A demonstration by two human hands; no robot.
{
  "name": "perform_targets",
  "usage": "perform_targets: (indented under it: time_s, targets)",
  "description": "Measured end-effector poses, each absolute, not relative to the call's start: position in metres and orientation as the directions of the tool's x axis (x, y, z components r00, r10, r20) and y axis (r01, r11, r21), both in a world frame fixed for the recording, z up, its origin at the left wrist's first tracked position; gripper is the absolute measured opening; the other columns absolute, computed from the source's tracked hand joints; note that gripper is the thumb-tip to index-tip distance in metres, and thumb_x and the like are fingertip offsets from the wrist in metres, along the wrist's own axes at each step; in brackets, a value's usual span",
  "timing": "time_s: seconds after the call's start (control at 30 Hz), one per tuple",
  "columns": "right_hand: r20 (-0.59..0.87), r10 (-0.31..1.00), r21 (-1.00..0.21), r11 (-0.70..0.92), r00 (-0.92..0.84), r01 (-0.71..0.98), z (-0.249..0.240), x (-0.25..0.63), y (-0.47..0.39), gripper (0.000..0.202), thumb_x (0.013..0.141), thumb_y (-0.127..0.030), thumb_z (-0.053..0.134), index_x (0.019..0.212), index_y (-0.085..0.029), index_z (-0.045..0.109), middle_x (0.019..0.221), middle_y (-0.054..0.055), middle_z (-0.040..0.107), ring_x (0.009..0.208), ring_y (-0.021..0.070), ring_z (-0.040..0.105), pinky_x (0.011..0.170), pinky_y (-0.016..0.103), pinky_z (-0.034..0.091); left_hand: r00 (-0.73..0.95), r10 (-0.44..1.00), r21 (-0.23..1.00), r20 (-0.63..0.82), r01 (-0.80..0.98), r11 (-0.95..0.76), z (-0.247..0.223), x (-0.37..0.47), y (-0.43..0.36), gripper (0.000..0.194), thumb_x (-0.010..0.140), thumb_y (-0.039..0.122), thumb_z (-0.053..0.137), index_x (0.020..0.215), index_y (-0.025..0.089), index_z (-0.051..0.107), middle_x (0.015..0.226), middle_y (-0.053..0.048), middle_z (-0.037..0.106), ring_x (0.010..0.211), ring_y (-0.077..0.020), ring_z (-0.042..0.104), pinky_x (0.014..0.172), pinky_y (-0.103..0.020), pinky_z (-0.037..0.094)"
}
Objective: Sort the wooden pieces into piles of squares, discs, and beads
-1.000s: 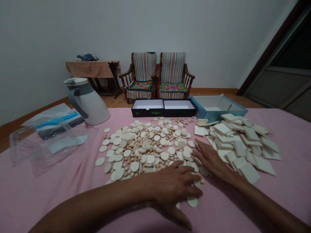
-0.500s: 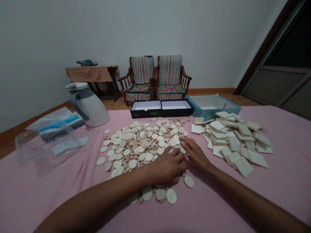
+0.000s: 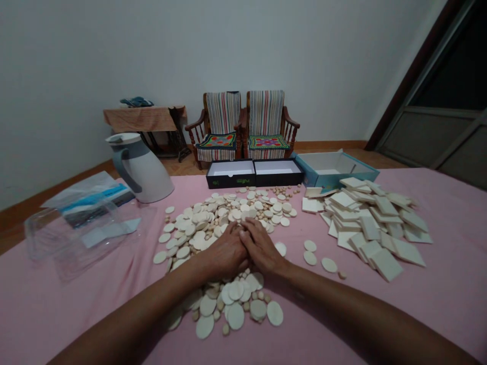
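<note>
Many pale wooden discs (image 3: pixel 236 315) and small wooden beads (image 3: pixel 225 329) lie in a heap on the pink cloth (image 3: pixel 304 324). My left hand (image 3: pixel 228 249) rests in the middle of the heap with its fingers curled down over the pieces; what lies under it is hidden. Touching it, my right hand (image 3: pixel 262 247) lies on the heap's right side, fingers extended and close together toward the left hand's fingertips. Several loose discs (image 3: pixel 310 258) are right of my right hand.
Square wooden tiles (image 3: pixel 384 228) are piled at the right. Behind stand two black boxes (image 3: pixel 232 181) and a blue box (image 3: pixel 327 178). At the left are a white jug (image 3: pixel 152 175) and clear plastic trays (image 3: pixel 41 238).
Both hands have moved left across the heap and now touch. Discs have shifted, with more showing near the front and a few separate ones at the right.
</note>
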State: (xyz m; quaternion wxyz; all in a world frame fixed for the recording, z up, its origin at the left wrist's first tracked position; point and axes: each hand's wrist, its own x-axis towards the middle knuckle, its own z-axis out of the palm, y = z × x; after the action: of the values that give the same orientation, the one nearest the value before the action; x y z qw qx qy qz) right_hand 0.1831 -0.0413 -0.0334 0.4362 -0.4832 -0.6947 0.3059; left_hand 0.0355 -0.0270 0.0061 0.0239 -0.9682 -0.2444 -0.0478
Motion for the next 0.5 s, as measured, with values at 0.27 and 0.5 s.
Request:
perform_targets:
  time_s: [0.27,0.5]
  targets:
    - [0.361,0.861,-0.801,0.483,-0.359,0.353,-0.012,0.141,-0.026,0.042,0.095,-0.032,0.045,0.134,-0.015,0.048,0.136,0.014,0.052,0.128,0.022,0.044,0.111,0.043,0.034,0.77,0.625,-0.037,0.132,0.634,-0.773,0.011,-0.027,-0.01,0.032,0.084,0.023,0.059,0.116,0.023,0.059,0.127,-0.009,0.056,0.121,-0.0269,0.046,0.111,-0.051,0.025]
    - [0.515,0.821,-0.627,0.556,-0.245,0.546,0.005,0.227,0.007,0.034,0.097,-0.038,0.039,0.113,-0.017,0.06,0.115,0.012,0.062,0.112,0.0216,0.054,0.1,0.039,0.042,0.703,0.663,-0.011,0.256,0.688,-0.726,0.026,-0.054,0.018,0.02,0.093,0.032,0.049,0.108,0.023,0.059,0.118,-0.009,0.059,0.112,-0.0263,0.053,0.104,-0.054,0.031]
